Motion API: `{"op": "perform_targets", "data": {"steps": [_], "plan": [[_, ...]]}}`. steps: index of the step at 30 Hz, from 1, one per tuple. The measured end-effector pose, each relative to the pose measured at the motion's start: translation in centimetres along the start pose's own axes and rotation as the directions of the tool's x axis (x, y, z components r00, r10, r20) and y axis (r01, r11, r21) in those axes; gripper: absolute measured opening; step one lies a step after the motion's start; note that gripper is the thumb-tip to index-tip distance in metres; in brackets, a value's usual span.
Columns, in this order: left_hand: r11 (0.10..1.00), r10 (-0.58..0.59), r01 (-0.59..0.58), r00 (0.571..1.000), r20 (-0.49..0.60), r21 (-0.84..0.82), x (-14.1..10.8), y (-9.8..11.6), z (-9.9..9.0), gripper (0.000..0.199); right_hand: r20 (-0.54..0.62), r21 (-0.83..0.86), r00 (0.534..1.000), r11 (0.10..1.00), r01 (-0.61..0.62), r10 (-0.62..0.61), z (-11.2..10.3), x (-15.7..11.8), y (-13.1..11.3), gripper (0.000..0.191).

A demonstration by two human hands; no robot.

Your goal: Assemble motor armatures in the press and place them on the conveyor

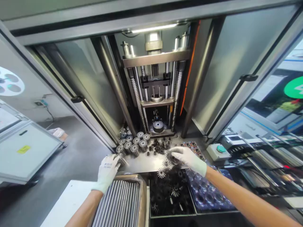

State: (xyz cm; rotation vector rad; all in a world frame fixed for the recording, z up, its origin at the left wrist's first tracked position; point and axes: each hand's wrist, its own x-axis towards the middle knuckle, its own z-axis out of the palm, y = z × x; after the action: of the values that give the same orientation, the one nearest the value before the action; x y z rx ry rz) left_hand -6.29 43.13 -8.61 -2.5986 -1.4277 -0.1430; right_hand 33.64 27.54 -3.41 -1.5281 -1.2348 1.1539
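White-gloved left hand closes on a stiff, heavy-seeming steel toothed rotor, best held by its body; white-gloved right hand lies open on sharp dark metal gears.

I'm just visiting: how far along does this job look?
Hard to say exactly. Apparently done: silver star-shaped discs on short shafts stand grouped on the steel bench. In hand: the left hand grips one such shaft, and the right hand rests on a dark toothed disc. Apparently left: loose dark discs in the black bin, and steel rods in the tray.
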Motion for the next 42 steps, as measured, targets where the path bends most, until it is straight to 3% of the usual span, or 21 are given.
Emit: {"op": "perform_targets", "data": {"steps": [3,6,9,12,16,21,25,30,35,39,42], "plan": [[0.999,0.033,-0.034,0.999,-0.026,-0.011,0.8,0.2,-0.4,0.034,-0.048,-0.015,0.998,0.999,0.042,-0.042,-1.6,0.1,-1.1,0.042],[0.997,0.051,-0.052,0.998,-0.022,-0.055,1.0,0.5,-0.6,0.033,-0.141,-0.088,0.978,0.986,0.142,-0.153,-2.9,2.3,-3.6,0.041],[0.994,0.051,-0.054,0.998,-0.035,-0.092,0.3,0.8,0.1,0.034,-0.249,-0.127,0.927,0.959,0.255,-0.28,-3.7,6.7,-7.1,0.039],[0.993,-0.022,0.011,0.996,-0.091,-0.118,-0.8,1.1,0.9,0.026,-0.35,-0.126,0.861,0.929,0.348,-0.37,-4.3,12.5,-9.9,0.034],[0.964,-0.122,0.088,0.985,-0.124,-0.25,-1.8,1.9,-0.1,0.017,-0.422,-0.244,0.855,0.946,0.212,-0.3,-4.8,19.2,-10.8,0.035],[0.926,-0.153,0.1,0.981,-0.118,-0.365,-1.0,3.9,-3.6,0.014,-0.401,-0.338,0.894,0.939,0.059,-0.201,-5.0,23.1,-8.9,0.038],[0.881,-0.115,0.058,0.989,-0.092,-0.469,1.7,6.1,-5.4,0.01,-0.367,-0.411,0.922,0.911,-0.04,-0.125,-5.0,24.1,-8.4,0.039],[0.728,-0.152,0.069,0.986,-0.063,-0.682,7.0,9.8,-7.6,0.008,-0.358,-0.522,0.927,0.847,-0.098,-0.113,-5.2,23.9,-9.5,0.028],[0.577,-0.154,-0.017,0.98,-0.129,-0.817,13.5,13.3,-10.1,0.042,-0.34,-0.601,0.929,0.794,-0.093,-0.149,-5.1,22.7,-10.7,0.029],[0.543,-0.13,-0.123,0.965,-0.228,-0.831,19.3,15.1,-11.2,0.041,-0.37,-0.616,0.891,0.787,-0.024,-0.263,-5.2,19.6,-9.5,0.036],[0.599,-0.026,-0.213,0.959,-0.284,-0.772,23.2,16.0,-11.9,0.031,-0.426,-0.508,0.847,0.859,0.067,-0.318,-5.6,14.7,-6.1,0.039]]}}
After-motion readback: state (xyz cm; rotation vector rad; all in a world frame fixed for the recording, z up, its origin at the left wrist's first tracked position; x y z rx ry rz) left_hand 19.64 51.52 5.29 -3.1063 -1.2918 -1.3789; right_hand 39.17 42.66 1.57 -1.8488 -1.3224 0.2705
